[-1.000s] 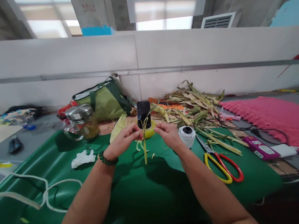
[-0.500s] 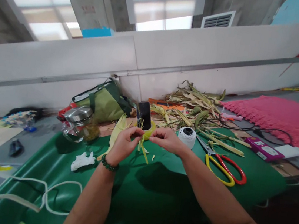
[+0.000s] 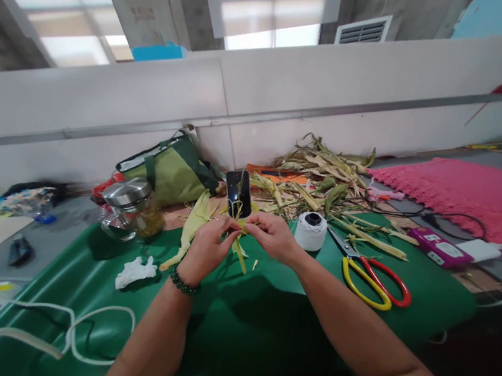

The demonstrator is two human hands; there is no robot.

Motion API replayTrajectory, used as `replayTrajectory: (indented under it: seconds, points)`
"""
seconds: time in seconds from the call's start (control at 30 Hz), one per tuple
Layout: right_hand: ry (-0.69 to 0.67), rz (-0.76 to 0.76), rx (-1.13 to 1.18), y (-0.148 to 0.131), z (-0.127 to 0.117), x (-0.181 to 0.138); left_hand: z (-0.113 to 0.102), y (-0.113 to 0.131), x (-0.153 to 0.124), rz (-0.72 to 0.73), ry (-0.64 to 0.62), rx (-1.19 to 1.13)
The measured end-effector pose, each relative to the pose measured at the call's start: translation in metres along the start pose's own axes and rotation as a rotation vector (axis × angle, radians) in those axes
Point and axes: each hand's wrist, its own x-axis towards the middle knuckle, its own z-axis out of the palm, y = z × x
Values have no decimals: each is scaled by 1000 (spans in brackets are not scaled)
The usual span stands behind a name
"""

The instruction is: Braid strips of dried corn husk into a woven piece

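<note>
My left hand (image 3: 210, 246), with a dark green bead bracelet at its wrist, is closed on narrow strips of pale yellow-green corn husk (image 3: 239, 255). Thin strip ends rise above the fingers, and others hang below. My right hand (image 3: 272, 235) is pinched shut close against the left fingertips, beside the strips; whatever lies between its fingers is too small to make out. Behind the hands leans a dark phone (image 3: 237, 189). A broad husk piece (image 3: 193, 223) lies left of them. To the right stand a white thread spool (image 3: 311, 231) and scissors (image 3: 368, 271) with red and yellow handles.
A green mat (image 3: 258, 327) covers the work surface. Crumpled white tissue (image 3: 136, 273), a lidded glass jar (image 3: 125, 207) and a green bag (image 3: 180, 171) are on the left. A husk pile (image 3: 330, 165) lies behind. A purple box (image 3: 440, 249) and white cables are at the sides.
My right hand has come left, and its fingertips now meet those of my left hand. The left hand still grips the husk strips. The whole view has shifted slightly.
</note>
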Motion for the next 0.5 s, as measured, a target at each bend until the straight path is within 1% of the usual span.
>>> replayTrajectory:
  seconds: [0.1, 0.2, 0.37, 0.43, 0.5]
  points:
    - [-2, -35, -89, 0, 1, 0, 1, 0, 0, -18, 1, -22]
    - [-16, -45, -127, 0, 1, -1, 2, 1, 0, -54, 21, -85]
    - [-85, -29, -82, 4, 1, -1, 0, 3, 1, -98, 48, -213]
    - [-96, -24, -67, 4, 1, -1, 0, 5, 2, -86, 45, -226]
    - [-84, -40, -101, 4, 0, -2, -1, 7, 2, -65, 47, -225]
